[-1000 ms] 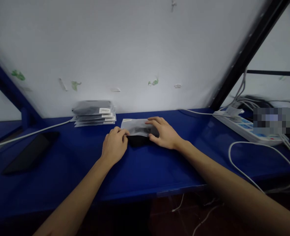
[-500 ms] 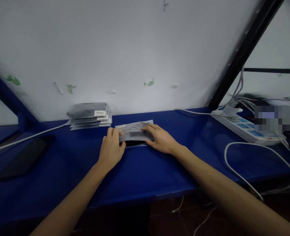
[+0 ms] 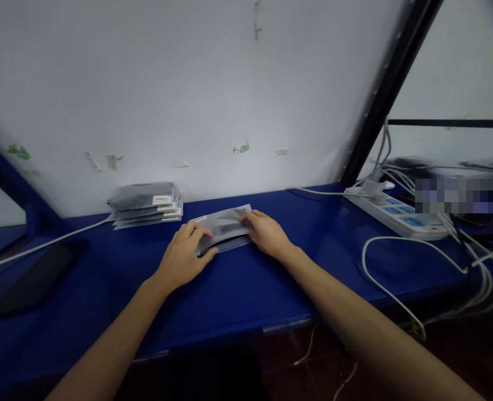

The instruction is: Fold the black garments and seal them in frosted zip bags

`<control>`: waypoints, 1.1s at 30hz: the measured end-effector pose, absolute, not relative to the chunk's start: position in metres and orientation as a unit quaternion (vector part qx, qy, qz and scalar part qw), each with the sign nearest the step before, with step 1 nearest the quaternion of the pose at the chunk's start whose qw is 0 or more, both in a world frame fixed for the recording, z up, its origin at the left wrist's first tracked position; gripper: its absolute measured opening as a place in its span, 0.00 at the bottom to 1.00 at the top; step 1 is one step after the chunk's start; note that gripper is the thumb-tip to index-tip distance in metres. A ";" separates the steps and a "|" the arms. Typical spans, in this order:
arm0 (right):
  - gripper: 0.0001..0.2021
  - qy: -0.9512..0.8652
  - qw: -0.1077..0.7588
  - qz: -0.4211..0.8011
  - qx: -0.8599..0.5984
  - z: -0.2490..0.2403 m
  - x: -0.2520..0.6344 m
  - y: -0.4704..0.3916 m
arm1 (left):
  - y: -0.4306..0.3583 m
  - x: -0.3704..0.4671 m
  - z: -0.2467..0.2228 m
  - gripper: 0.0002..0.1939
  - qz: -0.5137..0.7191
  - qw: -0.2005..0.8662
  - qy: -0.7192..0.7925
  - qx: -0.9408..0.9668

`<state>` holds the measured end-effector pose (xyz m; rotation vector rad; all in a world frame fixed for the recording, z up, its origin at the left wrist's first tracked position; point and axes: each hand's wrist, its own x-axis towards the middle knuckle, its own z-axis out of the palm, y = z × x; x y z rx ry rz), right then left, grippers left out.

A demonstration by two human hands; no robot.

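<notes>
A flat grey plastic packet [image 3: 227, 223] with a dark printed block and a small white label lies on the blue table, its near side layered over another sheet or packet. My left hand [image 3: 183, 253] grips its left end, fingers curled over the top and thumb along the near edge. At the right end my right hand [image 3: 267, 234] is closed on it, fingers on top and thumb hidden. Behind and to the left, a stack of similar packets [image 3: 144, 197] with white labels rests near the wall.
On the left lies a dark flat slab [image 3: 38, 281], near a white cable [image 3: 46, 248]. A white power strip [image 3: 397, 214] stands at the right with plugs and looping cables [image 3: 365, 262]. A pale wall [image 3: 213, 100] rises behind the blue table [image 3: 230, 295].
The view has shifted slightly. My left hand's grip has loosened a little and its thumb has moved along the near edge; the dark gap under the packet's front has narrowed.
</notes>
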<state>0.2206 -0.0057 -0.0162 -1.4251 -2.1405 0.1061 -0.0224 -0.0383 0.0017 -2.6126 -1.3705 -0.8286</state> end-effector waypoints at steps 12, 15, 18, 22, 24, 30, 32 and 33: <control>0.16 -0.804 0.292 0.038 -0.516 -0.024 0.240 0.012 | -0.033 -0.032 -0.007 0.09 -0.306 -0.024 -0.369 -0.877; 0.12 -0.805 0.293 0.043 -0.514 -0.025 0.240 0.013 | -0.034 -0.029 -0.007 0.07 -0.335 -0.001 -0.355 -0.873; 0.09 -0.803 0.291 0.047 -0.518 -0.026 0.240 0.014 | -0.036 -0.024 -0.005 0.08 -0.357 0.046 -0.323 -0.875; 0.09 -0.802 0.285 0.038 -0.524 -0.024 0.241 0.013 | -0.039 -0.018 -0.002 0.06 -0.357 0.146 -0.285 -0.877; 0.08 -0.805 0.290 0.045 -0.515 -0.023 0.243 0.012 | -0.039 -0.016 -0.001 0.04 -0.352 0.172 -0.280 -0.877; 0.09 -0.815 0.287 0.068 -0.499 -0.022 0.250 0.015 | -0.039 -0.019 -0.002 0.16 -0.338 0.177 -0.345 -0.857; 0.10 -0.817 0.282 0.064 -0.498 -0.022 0.252 0.015 | -0.039 -0.019 -0.003 0.17 -0.319 0.155 -0.343 -0.870; 0.11 -0.820 0.280 0.059 -0.496 -0.022 0.251 0.014 | -0.039 -0.019 -0.003 0.16 -0.310 0.145 -0.339 -0.876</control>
